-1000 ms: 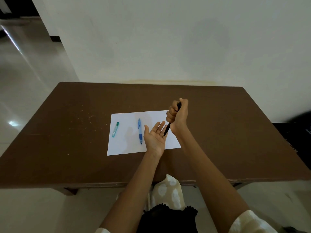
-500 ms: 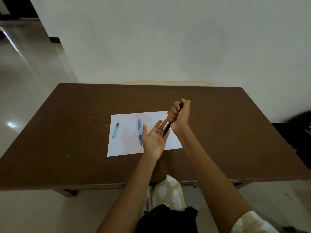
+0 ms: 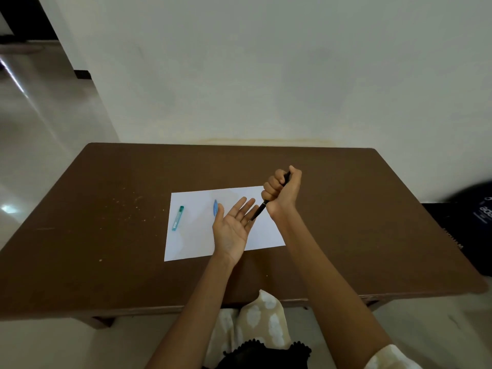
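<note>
What your right hand holds: your right hand point(image 3: 283, 191) is curled into a tight fist round the pen point(image 3: 259, 211), four fingers wrapped over the barrel and the thumb on top; it is raised off the table point(image 3: 106, 235), above the far right corner of the paper point(image 3: 191, 235).
Pen: black and slim, tilted; its upper end peeks out by your thumb, and its lower end juts from the bottom of the fist, slanting down and left toward your other hand.
Pen tip: right at the outer fingers of your left hand point(image 3: 234, 225); you cannot tell from this view whether it touches them.
Left hand: flat open, palm up, fingers straight and slightly spread, thumb out to the left; it holds nothing and is held over the middle of the paper.
Paper: a white sheet lying flat on the table; your left wrist crosses its near edge.
Blue pen point(image 3: 215, 207): lies on the paper just beyond your left thumb, which hides most of it.
Teal tube point(image 3: 177, 218): small, lying on the paper near its left edge, well apart from both hands.
Table: brown, set against a pale wall, with light specks scattered left of the paper.
Bag point(image 3: 479, 222): dark, past the table's right end.
</note>
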